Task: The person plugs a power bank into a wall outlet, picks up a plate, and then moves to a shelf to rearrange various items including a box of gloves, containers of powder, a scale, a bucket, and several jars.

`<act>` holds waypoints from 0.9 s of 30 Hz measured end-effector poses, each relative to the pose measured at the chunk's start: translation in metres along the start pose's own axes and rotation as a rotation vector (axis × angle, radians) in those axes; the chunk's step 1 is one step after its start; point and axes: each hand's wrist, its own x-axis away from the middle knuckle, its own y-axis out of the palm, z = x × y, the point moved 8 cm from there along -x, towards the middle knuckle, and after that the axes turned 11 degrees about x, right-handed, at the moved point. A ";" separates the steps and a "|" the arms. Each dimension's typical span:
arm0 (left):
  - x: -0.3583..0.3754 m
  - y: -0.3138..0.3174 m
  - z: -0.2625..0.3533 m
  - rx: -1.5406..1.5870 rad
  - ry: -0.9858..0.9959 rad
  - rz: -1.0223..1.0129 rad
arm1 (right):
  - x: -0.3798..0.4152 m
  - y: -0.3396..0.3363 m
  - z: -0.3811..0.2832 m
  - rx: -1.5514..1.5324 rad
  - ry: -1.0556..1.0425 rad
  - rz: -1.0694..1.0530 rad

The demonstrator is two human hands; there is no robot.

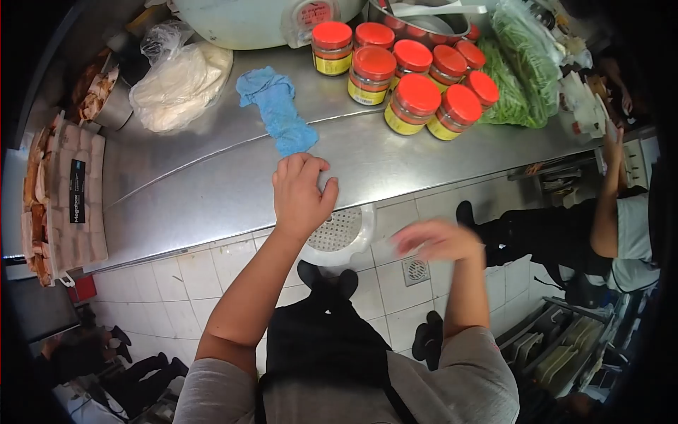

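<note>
My left hand (304, 192) rests near the front edge of the steel counter (205, 191), thumb apart and fingers bent down on the metal. Just beyond its knuckles lies a crumpled blue cloth (277, 109), its near end right at the fingers. My right hand (439, 240) hangs in the air in front of the counter, over the floor, and its fingers are smeared by motion. Past both hands, several jars with red lids (415, 95) and yellow labels stand in a group on the counter.
A bag of pale food (182, 85) lies at the back left, near a white box (74, 184). Bagged greens (515, 78) and a metal bowl (424, 25) are at the back right. A white perforated stool (337, 232) stands below the edge. A person (614, 226) stands at right.
</note>
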 end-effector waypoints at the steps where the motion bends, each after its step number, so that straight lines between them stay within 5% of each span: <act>1: 0.000 0.000 0.002 -0.003 -0.002 -0.002 | 0.030 -0.045 -0.033 -0.030 -0.262 0.441; 2: 0.000 0.000 0.003 -0.011 -0.001 -0.005 | 0.063 -0.086 -0.051 0.039 -0.276 0.960; 4: 0.003 -0.001 0.003 -0.028 -0.005 -0.011 | 0.110 -0.151 -0.038 0.092 -0.330 1.615; 6: 0.000 0.000 0.003 -0.040 0.003 -0.004 | 0.110 -0.179 0.003 0.027 -0.191 1.923; 7: -0.001 0.001 0.004 -0.047 0.016 0.003 | 0.104 -0.177 -0.001 0.500 -0.048 2.021; 8: -0.002 0.002 0.005 -0.055 0.028 0.004 | 0.091 -0.168 -0.014 0.984 0.116 2.048; 11: 0.000 0.004 0.003 -0.057 0.024 -0.017 | 0.088 -0.175 -0.010 0.987 0.334 1.943; 15: -0.001 -0.001 -0.004 0.018 -0.033 -0.066 | 0.085 -0.180 -0.009 1.089 0.358 1.852; 18: -0.008 -0.008 -0.036 0.421 -0.030 -0.149 | 0.085 -0.181 -0.010 1.097 0.368 1.880; 20: -0.012 -0.045 -0.060 0.414 -0.060 0.000 | 0.086 -0.180 -0.008 1.080 0.368 1.881; 24: 0.004 -0.135 -0.103 -0.143 -0.167 0.194 | 0.086 -0.181 -0.006 1.075 0.339 1.879; 27: 0.038 -0.147 -0.139 -0.344 -0.268 0.177 | 0.085 -0.182 -0.009 1.097 0.358 1.874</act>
